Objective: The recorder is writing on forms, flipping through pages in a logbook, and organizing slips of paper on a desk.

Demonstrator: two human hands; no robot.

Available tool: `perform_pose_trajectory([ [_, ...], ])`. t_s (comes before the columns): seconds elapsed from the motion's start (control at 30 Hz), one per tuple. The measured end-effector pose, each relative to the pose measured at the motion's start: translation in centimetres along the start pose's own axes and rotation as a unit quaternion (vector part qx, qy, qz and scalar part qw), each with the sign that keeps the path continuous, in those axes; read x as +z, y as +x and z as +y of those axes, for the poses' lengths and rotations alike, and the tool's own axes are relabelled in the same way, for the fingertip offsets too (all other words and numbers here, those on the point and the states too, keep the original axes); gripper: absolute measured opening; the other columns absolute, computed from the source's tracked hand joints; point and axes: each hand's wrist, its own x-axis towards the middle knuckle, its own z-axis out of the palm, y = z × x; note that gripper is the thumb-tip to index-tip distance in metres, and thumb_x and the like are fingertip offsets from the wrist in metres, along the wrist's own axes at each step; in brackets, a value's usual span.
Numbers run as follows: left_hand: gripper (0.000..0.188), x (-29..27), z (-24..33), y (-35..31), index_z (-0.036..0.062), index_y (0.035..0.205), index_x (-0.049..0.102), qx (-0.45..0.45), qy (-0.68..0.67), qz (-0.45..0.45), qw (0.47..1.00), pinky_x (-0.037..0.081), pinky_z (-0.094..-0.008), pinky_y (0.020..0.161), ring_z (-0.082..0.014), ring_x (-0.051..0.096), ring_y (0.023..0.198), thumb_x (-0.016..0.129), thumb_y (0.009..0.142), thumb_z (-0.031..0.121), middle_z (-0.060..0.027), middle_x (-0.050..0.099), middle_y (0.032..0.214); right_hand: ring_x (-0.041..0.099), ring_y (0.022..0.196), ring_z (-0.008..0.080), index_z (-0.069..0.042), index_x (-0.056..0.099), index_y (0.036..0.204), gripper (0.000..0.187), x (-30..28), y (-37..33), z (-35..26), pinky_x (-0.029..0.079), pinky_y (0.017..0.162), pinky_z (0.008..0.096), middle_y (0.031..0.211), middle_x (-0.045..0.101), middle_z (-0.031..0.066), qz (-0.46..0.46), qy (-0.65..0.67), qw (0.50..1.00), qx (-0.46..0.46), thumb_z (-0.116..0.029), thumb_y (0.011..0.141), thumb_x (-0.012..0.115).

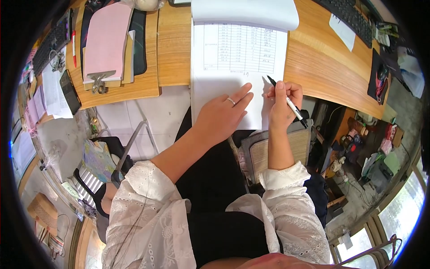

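A stack of white paper sheets [210,89] lies over the front edge of the wooden desk, its top sheets curled back at the far end. The exposed page carries a printed table [245,47] with some handwritten entries. My left hand [224,110] rests flat on the lower part of the page, fingers extended, a ring on one of them. To its right, my right hand [283,99] grips a black-and-white pen [293,108]. The pen's dark tip points up and left, close to the page just below the table; whether it touches the paper I cannot tell.
On the left desk lie a pink clipboard stack [106,42] with a metal clip, a red pen [74,49] and a dark phone [70,93]. A keyboard [347,18] sits at the far right, with a mouse [382,76] on a dark pad. Below, a chair [280,152] stands close.
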Motion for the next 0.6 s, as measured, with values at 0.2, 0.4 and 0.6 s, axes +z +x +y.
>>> perform_pose_trajectory([
  [0.2,0.053,-0.3,0.2,1.1,0.0111,0.131,0.048,-0.007,0.012,-0.037,0.999,0.053,-0.0315,0.069,-0.0196,0.061,0.076,0.065,0.081,0.015,0.0024,0.043,0.143,0.053,0.065,0.0099,-0.003,0.047,0.09,0.017,-0.2,0.7,0.1,0.046,0.061,0.0232,0.075,0.059,0.0068,0.018,-0.063,0.997,-0.033,-0.005,0.088,0.064],
  [0.4,0.056,0.1,0.2,1.2,0.0117,0.132,0.048,-0.009,0.036,-0.031,0.999,0.053,-0.0306,0.068,-0.0187,0.061,0.076,0.067,0.079,0.016,0.0041,0.041,0.144,0.053,0.066,0.0089,-0.003,0.047,0.09,0.018,-0.2,1.0,0.7,0.046,0.062,0.0224,0.078,0.06,0.0071,0.011,-0.027,1.0,-0.01,-0.004,0.086,0.065],
  [0.6,0.056,-0.2,0.3,1.3,0.0145,0.132,0.048,-0.027,0.026,-0.049,0.998,0.054,-0.0313,0.07,-0.0182,0.062,0.079,0.067,0.079,0.017,0.006,0.041,0.143,0.054,0.068,0.0084,-0.003,0.048,0.089,0.019,-0.4,1.0,1.0,0.046,0.063,0.0217,0.08,0.06,0.0072,-0.002,-0.041,0.999,-0.023,-0.002,0.085,0.066],
])
